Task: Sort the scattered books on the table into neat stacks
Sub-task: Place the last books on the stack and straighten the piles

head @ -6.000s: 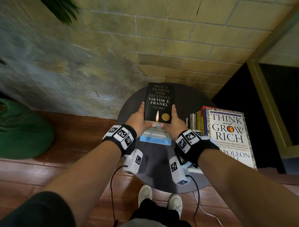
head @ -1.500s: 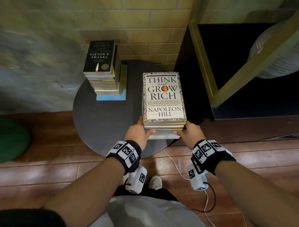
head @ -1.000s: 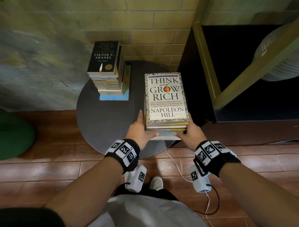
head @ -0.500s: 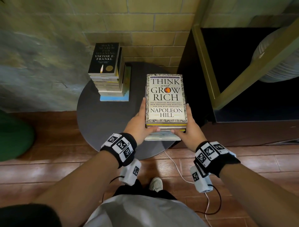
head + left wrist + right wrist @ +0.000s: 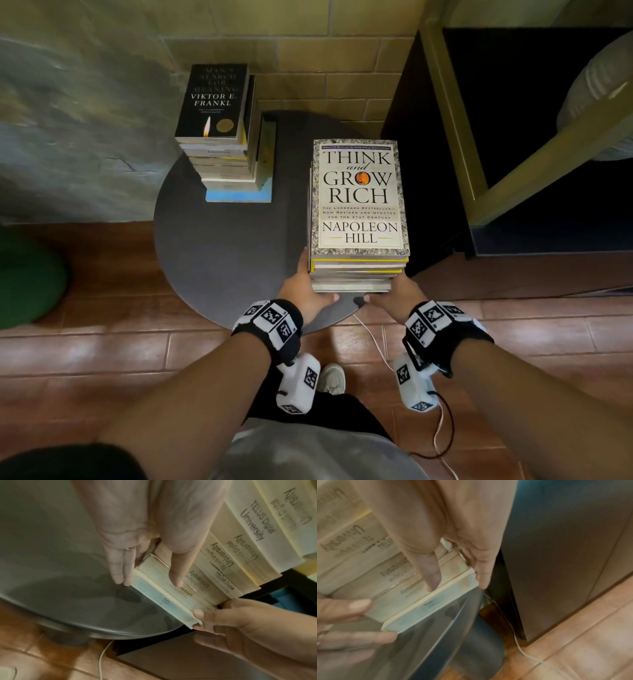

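Two book stacks stand on a round dark grey table point(image 5: 222, 257). The far left stack point(image 5: 226, 164) is topped by a black Viktor Frankl book point(image 5: 212, 102). The near right stack point(image 5: 356, 270) carries "Think and Grow Rich" point(image 5: 359, 195) on top and reaches the table's right rim. My left hand point(image 5: 308, 284) lies against that stack's lower left side with straight fingers point(image 5: 120, 574), thumb on the page edges point(image 5: 176, 580). My right hand point(image 5: 390, 289) mirrors it on the right side, its thumb point(image 5: 431, 577) pressing the near face. The bottom pale blue book point(image 5: 164, 599) juts slightly forward.
A dark cabinet with a yellowish frame point(image 5: 455, 120) stands close against the table's right side. A brick wall runs behind. A green rounded object point(image 5: 27, 281) sits on the wooden floor at left. A white cable point(image 5: 373, 339) trails under the table near my shoe point(image 5: 330, 378).
Both hands slid from the middle of the right stack's sides down to its near bottom corners. The lowest books, which stuck out toward me, now sit closer to flush.
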The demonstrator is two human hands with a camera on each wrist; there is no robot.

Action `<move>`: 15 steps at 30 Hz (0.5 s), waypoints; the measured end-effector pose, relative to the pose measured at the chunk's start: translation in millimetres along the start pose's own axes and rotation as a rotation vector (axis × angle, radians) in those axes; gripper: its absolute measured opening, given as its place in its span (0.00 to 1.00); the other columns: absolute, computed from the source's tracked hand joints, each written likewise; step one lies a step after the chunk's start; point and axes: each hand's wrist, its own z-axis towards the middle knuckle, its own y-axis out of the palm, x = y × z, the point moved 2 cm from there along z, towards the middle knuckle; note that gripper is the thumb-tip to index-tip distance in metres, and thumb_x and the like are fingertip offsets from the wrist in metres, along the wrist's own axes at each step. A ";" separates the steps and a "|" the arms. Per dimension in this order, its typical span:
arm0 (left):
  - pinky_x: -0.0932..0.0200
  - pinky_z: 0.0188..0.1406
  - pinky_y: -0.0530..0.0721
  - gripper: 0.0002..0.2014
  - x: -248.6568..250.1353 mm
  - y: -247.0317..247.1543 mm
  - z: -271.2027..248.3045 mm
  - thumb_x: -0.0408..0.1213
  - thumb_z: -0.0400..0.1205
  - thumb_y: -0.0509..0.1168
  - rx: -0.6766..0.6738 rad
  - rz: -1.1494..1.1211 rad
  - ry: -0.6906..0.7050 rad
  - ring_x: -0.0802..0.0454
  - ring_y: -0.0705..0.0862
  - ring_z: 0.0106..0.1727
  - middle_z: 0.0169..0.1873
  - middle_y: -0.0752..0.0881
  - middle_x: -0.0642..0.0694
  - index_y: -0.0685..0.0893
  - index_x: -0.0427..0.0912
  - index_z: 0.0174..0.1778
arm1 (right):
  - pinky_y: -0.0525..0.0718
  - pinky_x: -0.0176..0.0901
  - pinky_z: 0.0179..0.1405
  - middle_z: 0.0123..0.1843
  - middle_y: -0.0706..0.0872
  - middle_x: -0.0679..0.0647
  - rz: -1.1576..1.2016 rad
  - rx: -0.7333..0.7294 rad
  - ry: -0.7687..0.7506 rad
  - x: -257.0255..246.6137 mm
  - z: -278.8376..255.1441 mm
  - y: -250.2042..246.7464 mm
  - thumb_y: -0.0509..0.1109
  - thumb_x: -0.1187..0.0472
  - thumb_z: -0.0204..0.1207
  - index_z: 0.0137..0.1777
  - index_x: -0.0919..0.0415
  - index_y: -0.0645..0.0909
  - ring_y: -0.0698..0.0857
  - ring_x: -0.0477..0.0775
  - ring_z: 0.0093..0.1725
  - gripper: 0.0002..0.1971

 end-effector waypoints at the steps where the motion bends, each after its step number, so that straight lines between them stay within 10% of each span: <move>1: 0.61 0.60 0.78 0.45 -0.7 0.6 0.6 0.39 0.74 0.77 0.024 -0.004 0.002 0.43 0.84 0.66 0.64 0.86 0.45 0.59 0.41 0.84 | 0.73 0.35 0.53 0.59 0.86 0.52 0.007 0.022 0.003 -0.7 1.4 2.7 0.79 0.56 0.69 0.72 0.60 0.73 0.84 0.55 0.62 0.32; 15: 0.64 0.61 0.75 0.42 8.3 -44.5 51.4 0.37 0.76 0.75 0.065 -0.015 0.040 0.45 0.84 0.66 0.64 0.87 0.46 0.60 0.45 0.84 | 0.75 0.38 0.61 0.64 0.86 0.57 0.093 0.104 -0.014 -55.6 53.1 0.1 0.77 0.62 0.72 0.73 0.63 0.72 0.83 0.58 0.66 0.30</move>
